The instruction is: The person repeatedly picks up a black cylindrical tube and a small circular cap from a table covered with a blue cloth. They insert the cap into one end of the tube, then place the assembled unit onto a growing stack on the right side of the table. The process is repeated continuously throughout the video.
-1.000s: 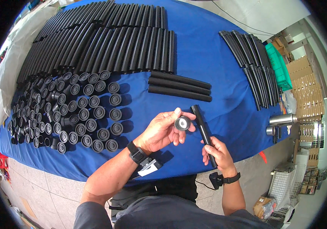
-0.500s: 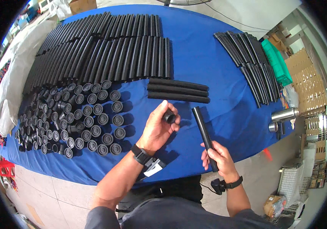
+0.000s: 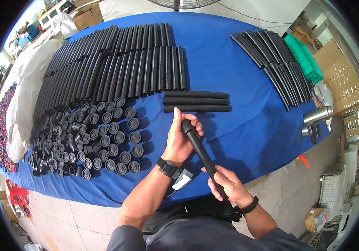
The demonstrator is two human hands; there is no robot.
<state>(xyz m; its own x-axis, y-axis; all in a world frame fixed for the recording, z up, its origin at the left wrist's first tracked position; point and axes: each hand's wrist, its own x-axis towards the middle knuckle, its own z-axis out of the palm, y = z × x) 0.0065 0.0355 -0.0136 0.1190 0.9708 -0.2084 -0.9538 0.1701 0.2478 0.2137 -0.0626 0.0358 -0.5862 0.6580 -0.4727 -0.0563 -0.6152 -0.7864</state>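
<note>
One black cap (image 3: 186, 126), pinched by the left hand (image 3: 179, 142), at the far end of one black tube (image 3: 204, 154); right hand (image 3: 230, 186) grips the near end, over blue cloth (image 3: 250, 129). White label (image 3: 182, 182) at left wrist: unreadable.

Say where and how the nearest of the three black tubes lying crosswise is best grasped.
Probably by its right half, from above and the near side: the nearest tube lies flat with its far side close to the middle tube, and the left hand overlaps its left part in this view.
</note>
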